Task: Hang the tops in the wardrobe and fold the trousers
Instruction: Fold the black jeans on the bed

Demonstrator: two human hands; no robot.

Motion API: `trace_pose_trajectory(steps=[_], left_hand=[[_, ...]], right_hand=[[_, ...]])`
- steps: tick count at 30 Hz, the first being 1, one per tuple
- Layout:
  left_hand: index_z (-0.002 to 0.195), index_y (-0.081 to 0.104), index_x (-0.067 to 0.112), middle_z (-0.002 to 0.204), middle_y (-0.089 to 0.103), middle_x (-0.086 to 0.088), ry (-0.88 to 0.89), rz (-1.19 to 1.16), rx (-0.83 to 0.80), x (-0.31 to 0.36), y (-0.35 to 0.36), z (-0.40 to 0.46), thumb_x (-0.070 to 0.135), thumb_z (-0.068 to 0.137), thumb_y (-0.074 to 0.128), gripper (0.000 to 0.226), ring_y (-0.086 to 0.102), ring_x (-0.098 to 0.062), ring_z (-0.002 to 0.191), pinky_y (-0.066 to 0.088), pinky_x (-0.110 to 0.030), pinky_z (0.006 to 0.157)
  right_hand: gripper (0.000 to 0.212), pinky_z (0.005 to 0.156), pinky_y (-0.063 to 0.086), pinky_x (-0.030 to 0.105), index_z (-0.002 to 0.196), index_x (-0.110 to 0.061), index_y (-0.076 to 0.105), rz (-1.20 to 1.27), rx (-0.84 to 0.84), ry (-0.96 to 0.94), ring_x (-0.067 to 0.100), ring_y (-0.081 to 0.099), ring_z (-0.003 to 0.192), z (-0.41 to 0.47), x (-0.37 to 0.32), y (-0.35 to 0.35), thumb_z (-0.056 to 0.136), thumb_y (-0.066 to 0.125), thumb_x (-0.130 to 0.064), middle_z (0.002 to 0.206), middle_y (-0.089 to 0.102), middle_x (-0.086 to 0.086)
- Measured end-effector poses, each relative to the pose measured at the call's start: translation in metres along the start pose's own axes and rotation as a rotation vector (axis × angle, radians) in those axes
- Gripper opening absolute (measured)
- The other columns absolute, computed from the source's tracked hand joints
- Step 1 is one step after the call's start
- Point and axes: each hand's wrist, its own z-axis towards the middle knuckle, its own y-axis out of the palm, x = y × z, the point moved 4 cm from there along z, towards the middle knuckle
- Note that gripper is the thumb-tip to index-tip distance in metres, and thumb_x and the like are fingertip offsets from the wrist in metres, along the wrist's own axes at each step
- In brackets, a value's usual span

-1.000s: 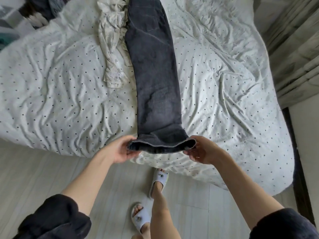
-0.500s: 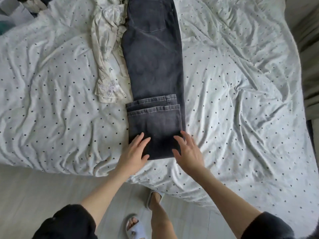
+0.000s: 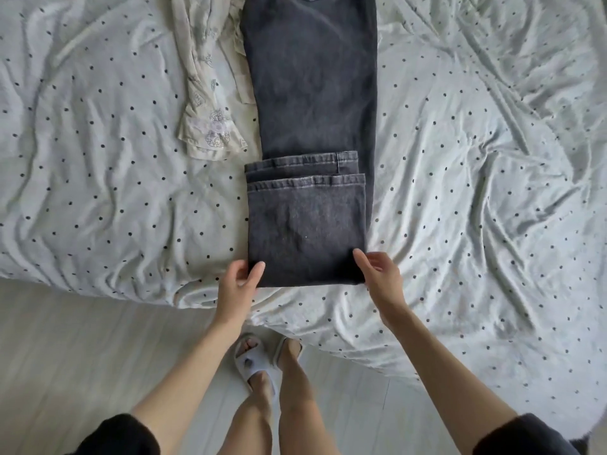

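On the dotted bedspread, near its front edge, dark jeans lie lengthwise, hems folded up once. Left hand pinches the fold's left corner; right hand touches the right corner, fingers loosely curled, grip unclear. Suggest lifting both corners evenly, keeping side edges aligned. Pale top lies touching the jeans' left side.

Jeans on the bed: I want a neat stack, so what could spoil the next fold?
1. The two hems are offset, so the bundle may come out skewed.
2. The jeans touch the cream top; rolling up may catch it.
3. The fold sits at the duvet edge and could slip off.
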Motion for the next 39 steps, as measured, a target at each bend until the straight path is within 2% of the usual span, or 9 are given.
trace_pose_trajectory(steps=[4,7,9,15,18,22,25,33,39], left_hand=[[0.114,0.054,0.016,0.107,0.058,0.009,-0.103,-0.077,-0.136,0.001,0.002,-0.005,0.030,0.094,0.055,0.024,0.065,-0.011,0.085,0.053,-0.017,0.070],[0.109,0.055,0.018,0.106,0.057,0.009,-0.123,-0.094,-0.167,0.001,-0.001,-0.004,0.028,0.094,0.055,0.019,0.062,-0.007,0.088,0.052,-0.026,0.082],[0.110,0.055,0.016,0.112,0.056,0.006,-0.136,-0.067,-0.206,0.001,-0.003,-0.003,0.028,0.094,0.055,0.019,0.059,-0.011,0.100,0.052,-0.028,0.083],[0.112,0.049,0.016,0.113,0.053,0.004,-0.190,0.013,-0.303,0.000,-0.002,-0.002,0.029,0.094,0.055,0.023,0.060,-0.021,0.104,0.052,-0.026,0.074],[0.111,0.053,0.011,0.113,0.058,0.000,-0.185,0.055,-0.340,-0.009,-0.006,-0.008,0.024,0.092,0.059,0.023,0.058,-0.018,0.106,0.052,-0.027,0.078],[0.082,0.056,0.008,0.097,0.065,-0.010,-0.170,0.069,-0.289,-0.019,-0.017,-0.014,0.017,0.085,0.069,0.016,0.062,-0.021,0.094,0.052,-0.035,0.090],[0.081,0.058,0.002,0.102,0.068,-0.020,-0.177,0.053,-0.244,-0.016,-0.021,-0.015,0.014,0.080,0.073,0.019,0.065,-0.027,0.093,0.051,-0.040,0.093],[0.093,0.045,0.006,0.103,0.064,-0.015,-0.118,-0.123,-0.267,0.053,-0.032,-0.032,0.014,0.083,0.070,0.028,0.065,-0.025,0.078,0.055,-0.031,0.074],[0.091,0.050,0.008,0.073,0.059,-0.009,0.088,-0.192,-0.193,0.157,-0.020,-0.010,0.027,0.090,0.062,0.022,0.062,-0.018,0.064,0.055,-0.027,0.066]], right_hand=[[0.041,0.090,0.048,0.032,0.118,-0.009,0.055,-0.012,0.039,-0.036,0.014,0.057,0.101,-0.007,0.000,0.005,0.091,0.057,-0.040,0.105,0.059,-0.002],[0.025,0.074,0.046,0.032,0.084,-0.013,0.056,-0.058,0.071,-0.072,0.012,0.053,0.080,-0.011,0.001,0.008,0.092,0.055,-0.037,0.080,0.055,-0.002],[0.045,0.057,0.032,0.029,0.060,-0.012,0.035,-0.144,0.061,-0.091,0.013,0.037,0.059,-0.012,0.002,0.010,0.093,0.054,-0.037,0.060,0.038,0.000],[0.052,0.053,0.029,0.029,0.054,-0.012,0.028,-0.152,0.025,-0.039,0.019,0.031,0.055,-0.014,0.008,0.010,0.090,0.058,-0.034,0.055,0.031,0.006],[0.041,0.074,0.054,0.034,0.058,-0.006,0.043,0.108,-0.016,0.064,0.028,0.043,0.065,-0.025,0.031,0.011,0.090,0.062,-0.024,0.061,0.037,0.013],[0.018,0.083,0.053,0.030,0.078,0.003,0.054,0.506,-0.007,0.203,0.029,0.063,0.096,-0.050,0.057,0.021,0.091,0.059,-0.009,0.093,0.060,0.023],[0.014,0.093,0.050,0.033,0.078,0.000,0.053,0.567,0.001,0.211,0.020,0.064,0.090,-0.055,0.050,0.020,0.091,0.057,-0.003,0.095,0.064,0.017],[0.031,0.070,0.052,0.029,0.107,-0.007,0.044,0.408,-0.003,0.136,0.024,0.066,0.081,-0.084,-0.010,-0.014,0.086,0.067,-0.013,0.096,0.064,0.015],[0.027,0.058,0.045,0.025,0.094,-0.010,0.054,0.312,0.135,-0.078,0.013,0.063,0.054,-0.071,-0.109,-0.044,0.087,0.062,-0.035,0.067,0.067,0.008]])
